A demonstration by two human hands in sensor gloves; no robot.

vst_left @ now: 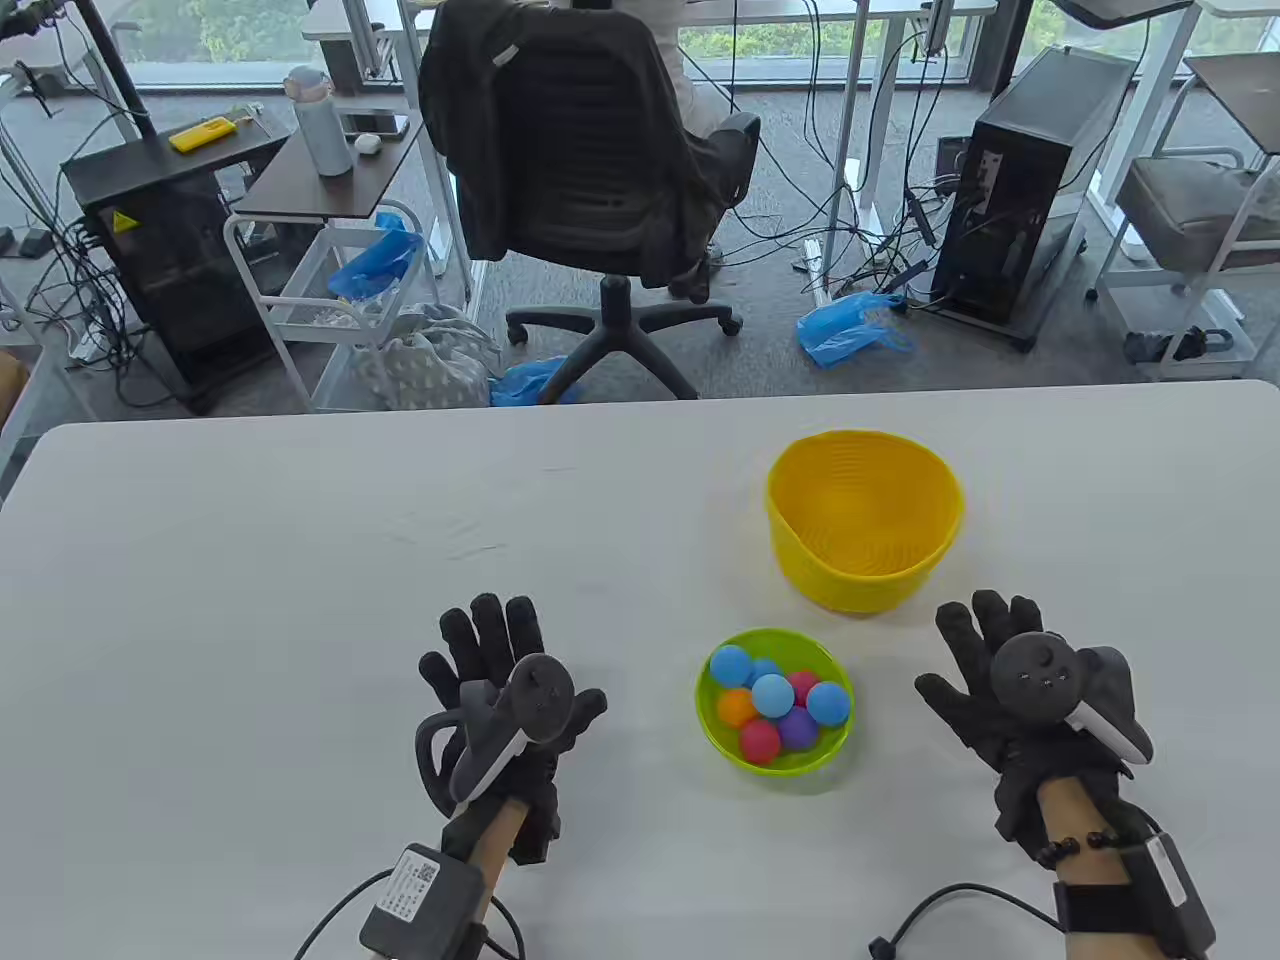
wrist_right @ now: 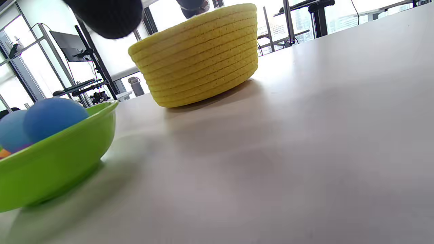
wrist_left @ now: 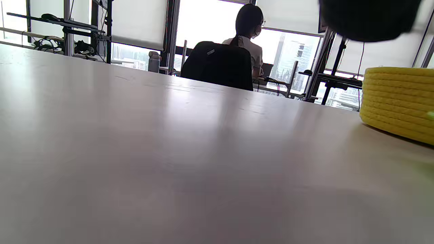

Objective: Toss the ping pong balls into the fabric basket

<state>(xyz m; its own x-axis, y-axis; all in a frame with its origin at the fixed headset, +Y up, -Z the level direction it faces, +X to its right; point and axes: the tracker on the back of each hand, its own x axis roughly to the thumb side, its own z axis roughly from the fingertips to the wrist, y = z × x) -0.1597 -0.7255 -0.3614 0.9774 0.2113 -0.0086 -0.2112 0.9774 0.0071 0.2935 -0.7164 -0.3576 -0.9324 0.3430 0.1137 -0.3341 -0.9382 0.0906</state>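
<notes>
Ping pong balls (vst_left: 775, 702), in several colours, fill a green bowl (vst_left: 712, 726) at lower centre of the table view, between the two hands, probably for easy reach. The left hand (vst_left: 500, 690) and right hand (vst_left: 1010, 690) lie spread flat on the table (vst_left: 300, 560), holding nothing. Beyond the bowl, right of centre, the yellow fabric basket (vst_left: 865, 520) stands with no ball in it.

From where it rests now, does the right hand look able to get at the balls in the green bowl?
Probably yes. The right hand lies open on the table just right of the green bowl, with only bare tabletop between them. The balls sit uncovered, and the yellow basket stands farther back, off that path.
</notes>
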